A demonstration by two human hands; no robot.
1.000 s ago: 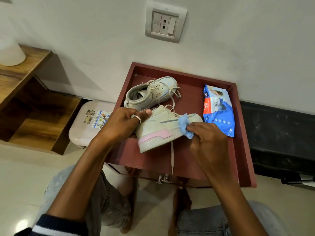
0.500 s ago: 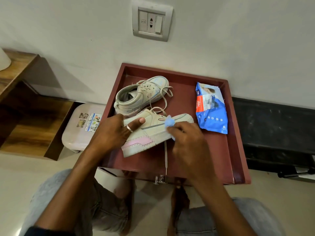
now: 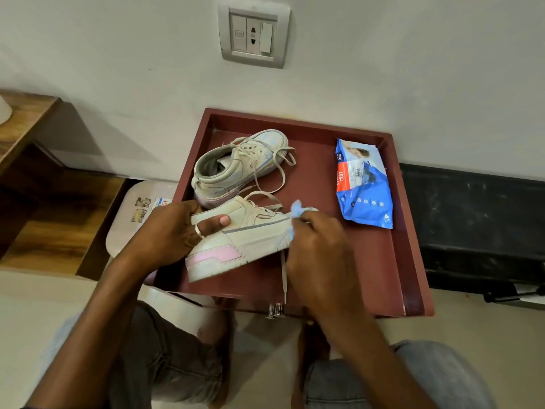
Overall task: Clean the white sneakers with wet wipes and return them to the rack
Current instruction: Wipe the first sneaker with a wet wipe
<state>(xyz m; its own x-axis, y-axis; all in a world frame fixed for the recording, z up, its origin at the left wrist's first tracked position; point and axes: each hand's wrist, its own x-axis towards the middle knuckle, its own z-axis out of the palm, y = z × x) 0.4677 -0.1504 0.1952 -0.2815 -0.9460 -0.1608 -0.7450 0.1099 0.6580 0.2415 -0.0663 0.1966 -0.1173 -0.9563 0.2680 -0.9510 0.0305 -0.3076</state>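
On the dark red tray [image 3: 413,261] in front of you, your left hand [image 3: 168,234] grips the heel end of the near sneaker [image 3: 253,240], thumb laid along its side, the pink-patched sole edge turned toward you. Your right hand [image 3: 318,246] sits at the toe end of that same shoe, fingers curled round a crumpled blue wet wipe [image 3: 296,209] held against it. A loose lace [image 3: 283,276] hangs by your right wrist. Just behind lies the second sneaker [image 3: 236,169]; the blue wipes pack [image 3: 364,187] lies to the right, apart from both.
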